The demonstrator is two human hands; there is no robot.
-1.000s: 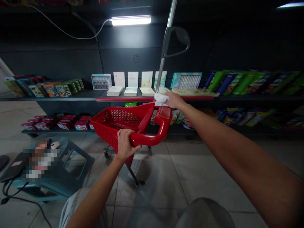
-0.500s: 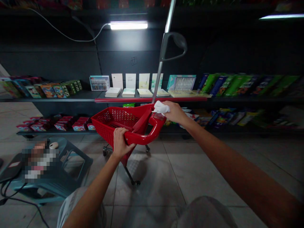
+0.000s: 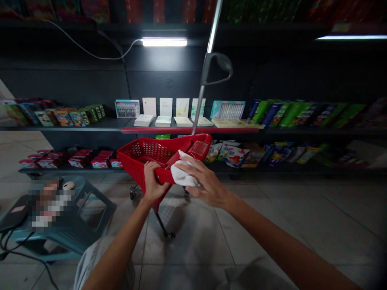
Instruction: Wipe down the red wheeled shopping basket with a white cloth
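A red plastic shopping cart (image 3: 134,165) on thin metal legs with casters stands in front of me. My left hand (image 3: 152,181) is wrapped around the left end of its handle rim. With my right hand (image 3: 205,181) I hold a white cloth (image 3: 182,172) against the near bar of the handle, fingers bent over it. The cloth covers part of that bar. The right part of the handle (image 3: 207,141) curves up behind the cloth. A metal pole (image 3: 198,106) with a grey loop grip (image 3: 219,68) rises behind the cart.
Dark shelves (image 3: 75,129) hold boxes, booklets (image 3: 166,108) and snack bags (image 3: 236,155). A lit lamp (image 3: 165,42) hangs above, its white cable running left. At left a blue-grey stool (image 3: 99,201) bears a dark device with cables; part is blurred. Tiled floor (image 3: 256,229) surrounds the cart.
My right hand has moved the cloth from the far right corner of the handle, left and toward me, onto the near bar. My left hand keeps its hold. The view has tilted slightly up.
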